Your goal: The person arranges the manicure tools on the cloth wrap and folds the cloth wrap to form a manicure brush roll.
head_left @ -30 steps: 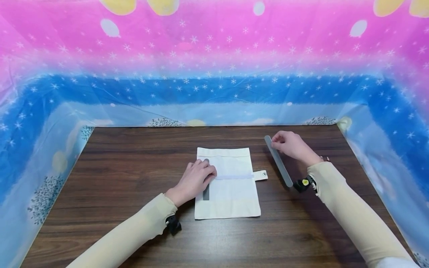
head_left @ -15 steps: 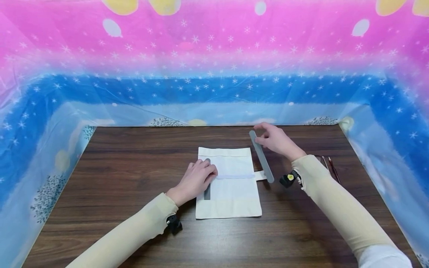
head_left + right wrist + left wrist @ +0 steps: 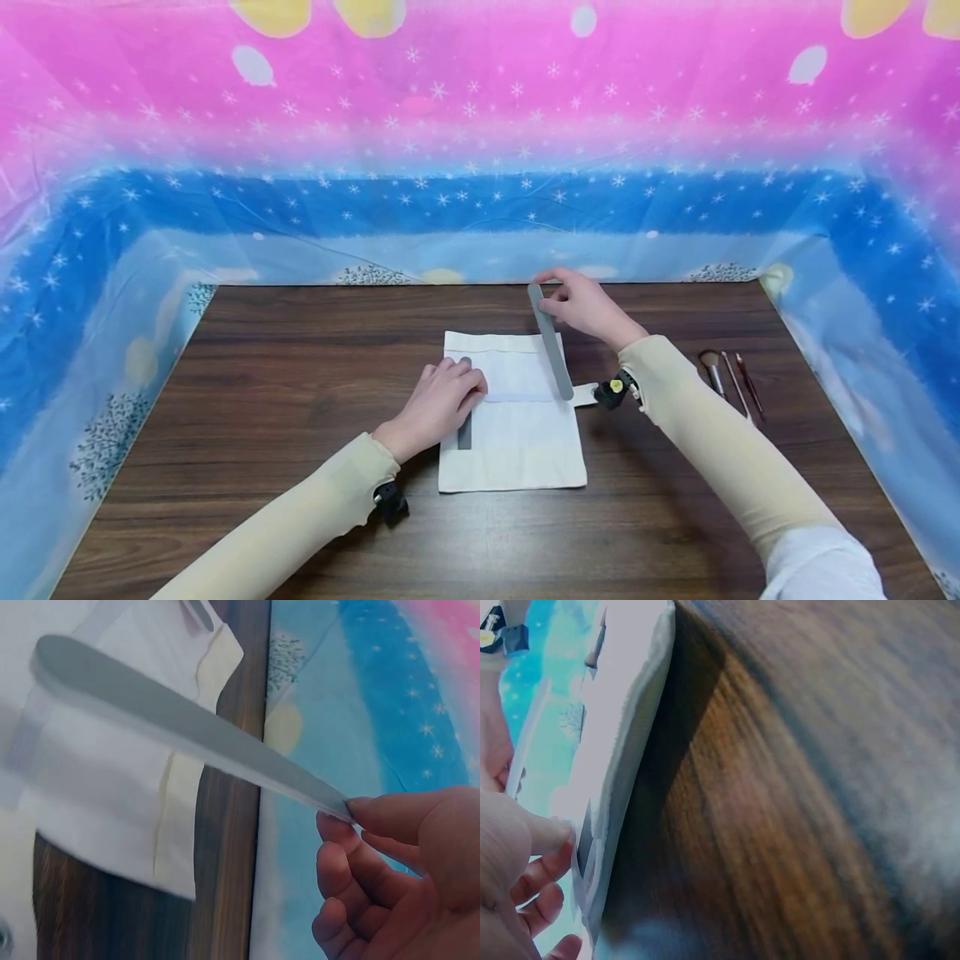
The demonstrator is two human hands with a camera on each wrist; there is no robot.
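The right hand (image 3: 587,307) pinches just one end of the grey strip (image 3: 552,350), above the far right of the pouch (image 3: 519,446), so it could swivel, or snag if the left hand (image 3: 437,406), pinching the pouch's left side, slackens.

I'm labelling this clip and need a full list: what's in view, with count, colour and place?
table: one, dark brown, across the lower view
backdrop: one, pink and blue, round the table's back and sides
pouch: one, white, open near the table's middle
strap: one, white, at the pouch's right edge
band: one, lilac, across the pouch
left strip: one, grey, on the pouch's left, partly covered
right strip: one, grey, held over the pouch's upper right
brush: one, brown-tipped, table's right
slim tools: two, one pale, one reddish-brown, beside the brush
wrist cameras: two, black, one per wrist
sleeves: two, cream, forearms
hands: two, bare, at the strips
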